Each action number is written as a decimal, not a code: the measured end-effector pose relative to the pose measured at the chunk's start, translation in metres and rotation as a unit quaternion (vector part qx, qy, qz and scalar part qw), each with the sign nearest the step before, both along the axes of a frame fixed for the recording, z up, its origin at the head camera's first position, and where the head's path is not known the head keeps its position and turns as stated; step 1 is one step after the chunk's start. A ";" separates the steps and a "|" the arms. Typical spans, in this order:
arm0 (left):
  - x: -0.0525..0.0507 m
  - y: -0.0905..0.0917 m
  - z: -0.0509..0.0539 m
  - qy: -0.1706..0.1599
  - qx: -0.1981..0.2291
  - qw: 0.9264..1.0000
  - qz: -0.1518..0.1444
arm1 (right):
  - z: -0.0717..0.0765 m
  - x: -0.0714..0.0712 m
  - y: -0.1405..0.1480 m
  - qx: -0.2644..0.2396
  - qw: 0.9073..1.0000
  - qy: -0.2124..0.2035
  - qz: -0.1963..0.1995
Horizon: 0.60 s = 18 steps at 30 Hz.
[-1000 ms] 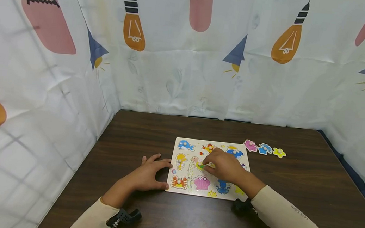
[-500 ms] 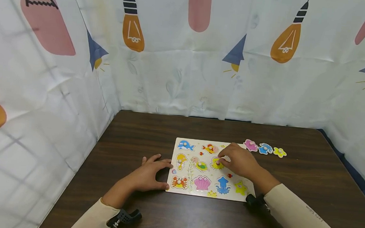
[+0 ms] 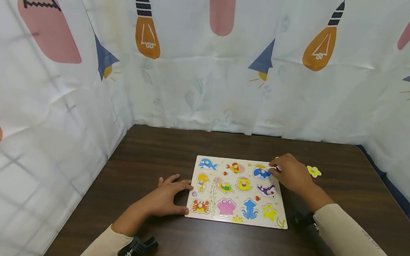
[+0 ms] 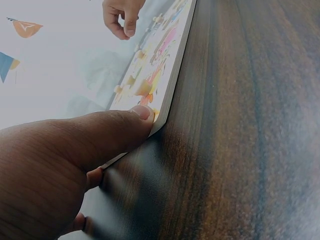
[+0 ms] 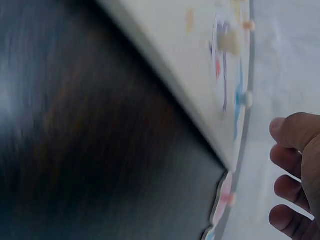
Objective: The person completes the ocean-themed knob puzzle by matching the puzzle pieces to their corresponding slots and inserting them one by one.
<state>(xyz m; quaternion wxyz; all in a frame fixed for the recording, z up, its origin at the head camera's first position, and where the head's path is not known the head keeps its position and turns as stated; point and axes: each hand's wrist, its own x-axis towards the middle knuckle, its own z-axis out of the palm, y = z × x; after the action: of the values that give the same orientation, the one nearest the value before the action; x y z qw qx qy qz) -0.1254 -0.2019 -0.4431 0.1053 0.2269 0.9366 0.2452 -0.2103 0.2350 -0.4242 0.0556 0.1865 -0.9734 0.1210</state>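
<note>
A wooden peg puzzle board (image 3: 211, 188) with sea-animal pictures lies on the table. My left hand (image 3: 166, 196) rests at its left edge, the thumb (image 4: 135, 117) on the near corner. My right hand (image 3: 292, 174) hovers over the far right corner by the whale piece (image 3: 261, 172), holding nothing, its fingers loosely bent. A pink puzzle piece (image 5: 222, 197) with a knob lies beside the board, below that hand in the right wrist view. Next to it a blue piece (image 5: 210, 233) shows only in part. In the head view the right hand hides most of both.
Farther right lies a yellow star piece (image 3: 314, 171). Knobs stand up from several board pieces, such as the octopus (image 3: 244, 184) and crab (image 3: 200, 206); the board's shell, squid and star pictures show none. A printed white curtain (image 3: 193, 91) hangs behind the brown table (image 3: 218, 244).
My right hand has moved from the turtle in the board's middle, past the octopus, to the far right corner, now covering the pink and blue pieces. The left hand has stayed still.
</note>
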 end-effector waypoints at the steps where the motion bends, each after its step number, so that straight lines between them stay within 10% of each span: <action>1: 0.001 0.000 0.000 -0.001 0.000 1.000 0.001 | -0.001 -0.002 0.002 -0.003 1.000 0.000 -0.006; 18: 0.000 0.001 -0.001 -0.002 -0.002 1.000 0.007 | -0.010 -0.032 0.025 -0.013 0.997 -0.034 -0.066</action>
<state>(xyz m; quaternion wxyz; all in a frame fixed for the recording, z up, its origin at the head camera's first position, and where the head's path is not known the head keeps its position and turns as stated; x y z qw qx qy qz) -0.1259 -0.2012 -0.4436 0.1057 0.2197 0.9384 0.2447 -0.2419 0.2601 -0.4343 0.0325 0.1164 -0.9833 0.1364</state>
